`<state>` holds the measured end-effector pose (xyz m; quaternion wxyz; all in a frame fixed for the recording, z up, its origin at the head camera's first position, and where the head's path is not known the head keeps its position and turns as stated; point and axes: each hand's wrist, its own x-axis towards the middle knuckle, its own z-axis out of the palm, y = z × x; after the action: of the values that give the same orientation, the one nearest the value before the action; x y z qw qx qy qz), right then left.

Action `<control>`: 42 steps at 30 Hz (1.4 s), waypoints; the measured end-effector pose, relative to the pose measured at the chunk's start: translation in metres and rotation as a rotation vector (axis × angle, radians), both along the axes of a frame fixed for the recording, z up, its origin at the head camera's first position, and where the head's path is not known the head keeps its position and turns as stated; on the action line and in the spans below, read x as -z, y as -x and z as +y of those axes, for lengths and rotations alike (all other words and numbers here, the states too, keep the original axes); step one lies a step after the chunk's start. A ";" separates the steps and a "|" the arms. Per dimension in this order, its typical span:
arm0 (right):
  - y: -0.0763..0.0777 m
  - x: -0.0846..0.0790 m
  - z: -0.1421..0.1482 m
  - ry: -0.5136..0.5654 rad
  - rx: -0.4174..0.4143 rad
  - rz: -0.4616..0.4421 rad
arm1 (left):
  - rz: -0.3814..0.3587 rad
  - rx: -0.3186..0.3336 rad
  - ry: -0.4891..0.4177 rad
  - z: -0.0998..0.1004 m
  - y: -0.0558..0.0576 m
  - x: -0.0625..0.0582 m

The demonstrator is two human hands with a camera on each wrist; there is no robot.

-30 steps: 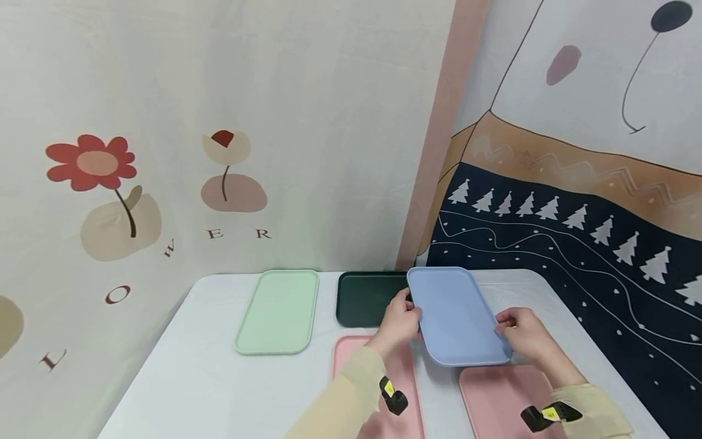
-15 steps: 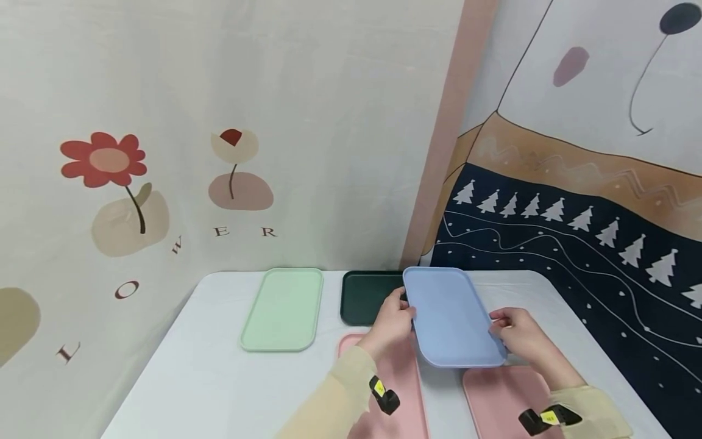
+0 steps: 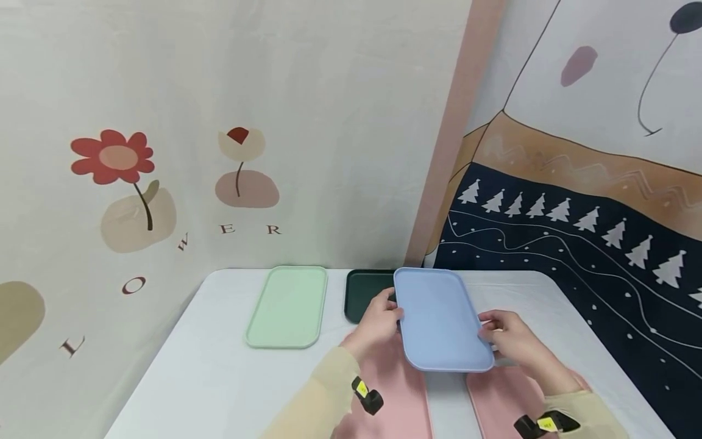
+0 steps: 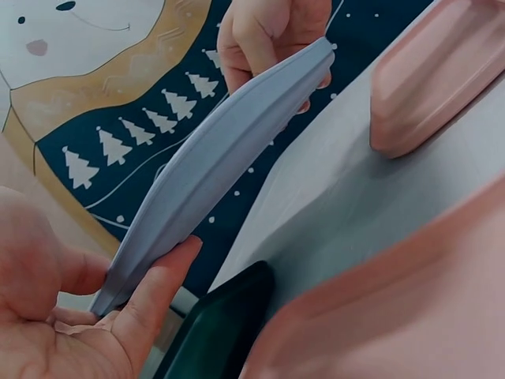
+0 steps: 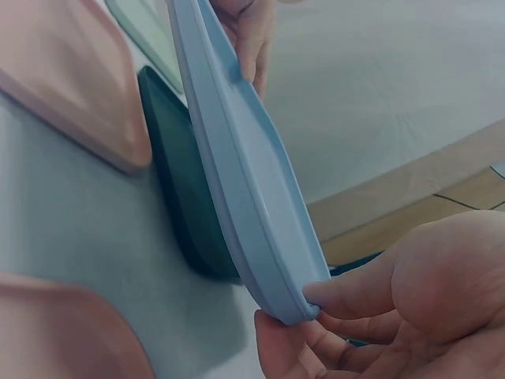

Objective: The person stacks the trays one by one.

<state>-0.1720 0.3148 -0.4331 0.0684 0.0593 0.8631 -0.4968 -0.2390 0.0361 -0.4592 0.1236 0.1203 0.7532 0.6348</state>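
Observation:
A light blue rectangular tray (image 3: pixel 441 320) is held between both hands, raised above the white table. My left hand (image 3: pixel 375 323) grips its left edge, thumb on the rim and fingers under it. On the opposite edge, my right hand (image 3: pixel 512 338) pinches the rim near the lower right corner. The left wrist view shows the tray's underside (image 4: pixel 205 174) tilted, with a gap between it and the table. In the right wrist view, thumb and fingers of the right hand (image 5: pixel 379 316) clasp one corner.
A dark green tray (image 3: pixel 362 296) lies at the back, partly hidden by the blue one. A light green tray (image 3: pixel 287 308) lies to its left. Two pink trays, one on the left (image 3: pixel 400 396) and one on the right (image 3: pixel 499 393), lie nearer, partly under the arms.
Both hands have carried the blue tray leftward, so it covers more of the dark green tray. The head view has shifted slightly left. Both grips stay the same.

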 end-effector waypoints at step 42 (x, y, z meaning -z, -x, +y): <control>-0.040 0.019 -0.065 0.287 -0.168 -0.019 | -0.017 -0.030 0.005 -0.094 -0.050 0.009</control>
<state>-0.1319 0.2495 -0.4525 0.1255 -0.0189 0.7847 -0.6068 -0.1887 -0.0578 -0.4679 0.1208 0.1035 0.7555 0.6356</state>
